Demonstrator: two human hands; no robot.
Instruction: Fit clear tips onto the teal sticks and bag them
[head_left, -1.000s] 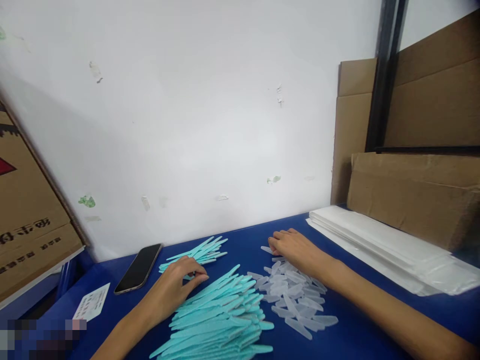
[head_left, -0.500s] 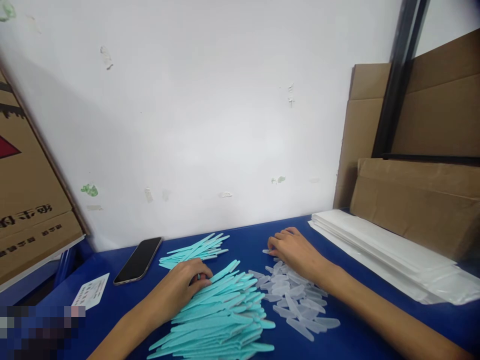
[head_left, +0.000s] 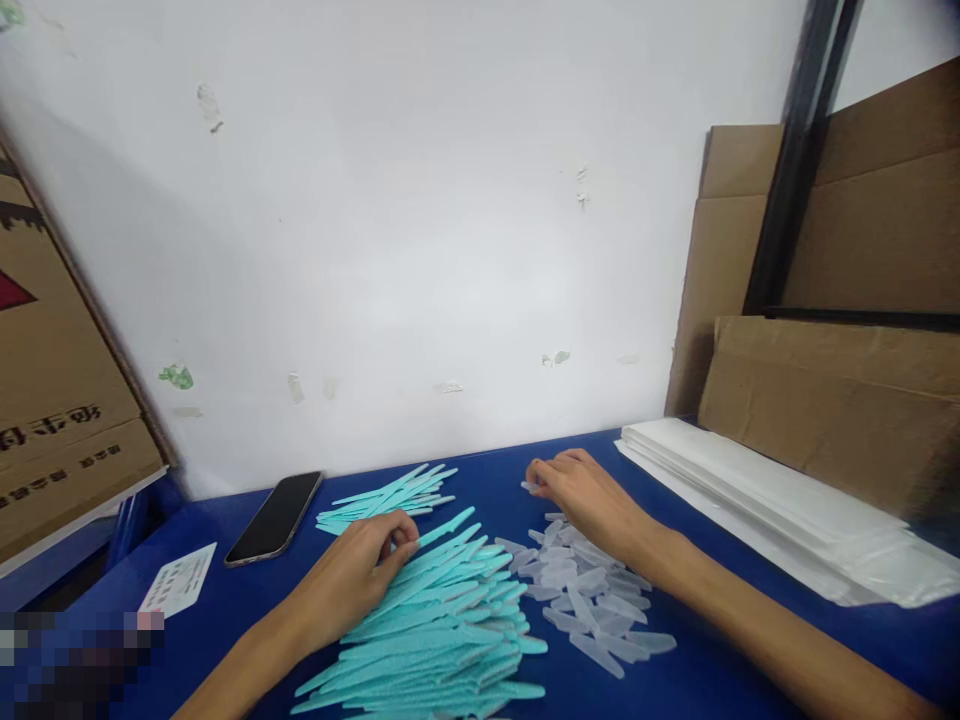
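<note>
My left hand (head_left: 367, 565) is closed in a pinch on the near end of one turquoise eyebrow razor (head_left: 448, 526), whose other end points up and right. Beneath and beside this hand spreads a large pile of turquoise razors (head_left: 450, 625). A smaller bunch of the same razors (head_left: 401, 492) lies just beyond it. Held between the thumb and fingertips of my right hand (head_left: 581, 495) is a small translucent plastic cap (head_left: 529, 487), partly hidden by the fingers. Many similar loose caps (head_left: 592, 600) lie heaped below that hand, right of the razors.
Left of the razors, a phone (head_left: 276, 518) and a white printed card (head_left: 180, 580) lie on the blue table (head_left: 495, 480). White flat sheets or bags (head_left: 765, 510) are stacked at right. Cardboard boxes (head_left: 832, 410) stand behind them, another box (head_left: 64, 400) at left. A white wall (head_left: 420, 250) closes the back.
My right hand has lifted slightly, raising a cap off the table beside the heap. My left hand has drawn one razor a little up from the pile.
</note>
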